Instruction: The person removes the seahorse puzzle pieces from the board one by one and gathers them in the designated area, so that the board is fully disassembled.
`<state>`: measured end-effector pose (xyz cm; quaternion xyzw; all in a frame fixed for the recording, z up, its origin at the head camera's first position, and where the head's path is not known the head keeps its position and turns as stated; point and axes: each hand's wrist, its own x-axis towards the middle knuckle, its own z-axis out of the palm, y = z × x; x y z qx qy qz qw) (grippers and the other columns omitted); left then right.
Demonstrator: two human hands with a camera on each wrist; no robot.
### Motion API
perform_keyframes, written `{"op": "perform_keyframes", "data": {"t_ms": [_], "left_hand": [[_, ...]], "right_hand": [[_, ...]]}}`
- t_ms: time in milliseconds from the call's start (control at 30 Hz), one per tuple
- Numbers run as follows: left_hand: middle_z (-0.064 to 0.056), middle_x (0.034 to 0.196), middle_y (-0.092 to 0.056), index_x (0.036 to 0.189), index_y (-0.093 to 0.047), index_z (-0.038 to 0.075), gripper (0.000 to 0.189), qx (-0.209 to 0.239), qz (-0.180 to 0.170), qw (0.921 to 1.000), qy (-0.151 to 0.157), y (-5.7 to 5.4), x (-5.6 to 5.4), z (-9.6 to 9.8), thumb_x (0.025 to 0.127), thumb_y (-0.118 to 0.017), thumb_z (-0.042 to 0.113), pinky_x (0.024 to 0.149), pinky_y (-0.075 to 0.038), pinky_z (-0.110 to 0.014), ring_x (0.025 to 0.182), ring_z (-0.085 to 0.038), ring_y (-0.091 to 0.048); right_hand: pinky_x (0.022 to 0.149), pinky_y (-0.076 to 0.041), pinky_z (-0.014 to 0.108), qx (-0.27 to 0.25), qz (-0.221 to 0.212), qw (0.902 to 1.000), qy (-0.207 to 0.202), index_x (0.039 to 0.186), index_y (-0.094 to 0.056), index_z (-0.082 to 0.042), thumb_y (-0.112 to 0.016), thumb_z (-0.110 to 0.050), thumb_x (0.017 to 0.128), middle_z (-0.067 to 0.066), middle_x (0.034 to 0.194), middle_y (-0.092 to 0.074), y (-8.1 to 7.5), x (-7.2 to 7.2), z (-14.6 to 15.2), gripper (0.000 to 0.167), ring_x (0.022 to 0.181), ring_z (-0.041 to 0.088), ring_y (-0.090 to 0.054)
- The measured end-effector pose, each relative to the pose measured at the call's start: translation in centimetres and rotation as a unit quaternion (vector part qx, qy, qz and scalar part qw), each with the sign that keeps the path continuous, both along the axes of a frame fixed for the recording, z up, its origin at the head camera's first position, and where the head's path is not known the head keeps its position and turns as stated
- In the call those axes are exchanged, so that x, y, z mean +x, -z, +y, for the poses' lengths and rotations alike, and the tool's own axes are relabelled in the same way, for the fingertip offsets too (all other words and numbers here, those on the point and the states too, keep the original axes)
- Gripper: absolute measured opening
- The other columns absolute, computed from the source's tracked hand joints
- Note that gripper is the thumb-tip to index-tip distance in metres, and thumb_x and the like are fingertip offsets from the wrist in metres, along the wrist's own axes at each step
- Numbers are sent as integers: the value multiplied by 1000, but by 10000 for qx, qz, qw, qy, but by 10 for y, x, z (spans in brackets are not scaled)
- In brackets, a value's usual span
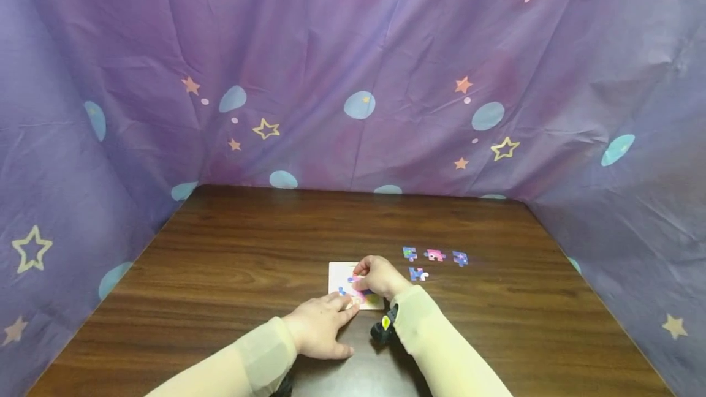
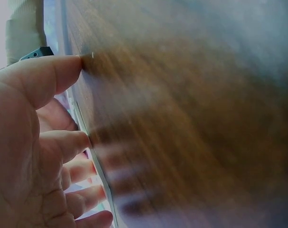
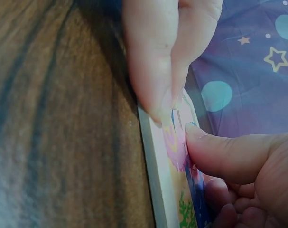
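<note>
A small white-bordered jigsaw puzzle board point(image 1: 336, 269) lies on the table, its middle filled with pink and blue pieces. My left hand point(image 1: 320, 326) rests on its near left edge with straight, spread fingers. In the right wrist view, left fingers point(image 3: 151, 52) press the white border. My right hand point(image 1: 380, 277) is bent over the board, pinching a small pink and blue puzzle piece point(image 3: 178, 121) at the thumb tip. The other right fingers point(image 3: 222, 190) are curled behind the board's face. Much of the picture is hidden under both hands.
Several loose puzzle pieces point(image 1: 434, 255) lie on the brown wooden table point(image 1: 248, 238), to the right of the board and beyond it. A black wrist camera point(image 1: 382, 331) hangs under the right sleeve. Purple patterned cloth point(image 1: 309, 66) encloses the table's back and sides.
</note>
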<state>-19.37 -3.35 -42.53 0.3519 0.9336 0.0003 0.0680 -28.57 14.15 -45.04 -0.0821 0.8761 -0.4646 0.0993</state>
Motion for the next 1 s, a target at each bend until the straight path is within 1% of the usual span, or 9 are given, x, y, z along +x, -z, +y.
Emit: {"op": "perform_keyframes", "data": {"t_ms": [233, 500, 600, 833, 1000], "left_hand": [[-4, 147, -43, 145, -45, 21, 80, -2, -4, 10000, -16, 7, 6, 0, 80, -60, 64, 104, -40, -43, 133, -28, -42], [-3, 148, -42, 146, -44, 22, 80, -16, -6, 10000, 43, 11, 5, 2, 80, -59, 65, 105, -40, -40, 133, -26, -41], [-3, 148, -42, 146, -44, 22, 81, -30, -13, 10000, 44, 9, 5, 2, 80, -59, 65, 105, -39, -40, 134, -26, -41], [-4, 148, -42, 146, -44, 20, 81, -60, -85, 9999, 19, 3, 1, 0, 81, -59, 65, 106, -38, -41, 134, -28, -41], [-5, 149, -40, 147, -42, 20, 81, -35, -69, 10000, 15, 2, -2, 0, 81, -59, 65, 106, -38, -43, 134, -29, -40]], "right_hand": [[64, -46, 25, -75, -74, 9999, -27, 88, -62, 0, -79, 6, 67, 4, 79, -56, 8, 6, 1, 27, 73, 15, -52], [64, -46, 25, -186, -134, 9997, 91, 88, -62, -1, -78, 6, 67, 4, 80, -57, 12, 10, 3, 27, 74, 15, -52], [63, -46, 24, -261, -138, 9995, 87, 88, -62, 0, -78, 8, 66, 4, 79, -56, 10, 9, 3, 28, 73, 15, -52], [64, -46, 24, -128, -129, 9998, -1, 86, -61, -1, -78, 7, 65, 3, 77, -56, 2, 1, 0, 28, 71, 14, -52], [63, -46, 24, -365, -201, 9991, 12, 86, -61, 1, -77, 9, 64, 4, 76, -56, -1, -3, 1, 29, 70, 15, -52]]}}
